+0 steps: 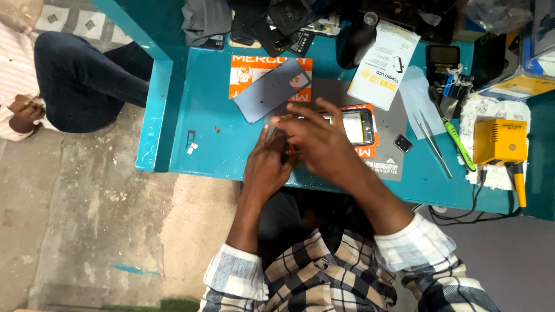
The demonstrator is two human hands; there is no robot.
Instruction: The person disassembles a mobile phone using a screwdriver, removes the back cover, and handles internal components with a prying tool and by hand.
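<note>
Teal desk: open phone frame lay near front edge on grey mat. Right hand spread wide over frame; left hand at its left end, grip indiscernible. Grey back panel rested on orange sheet; white leaflet toward back edge. Bare room at left front corner.
</note>
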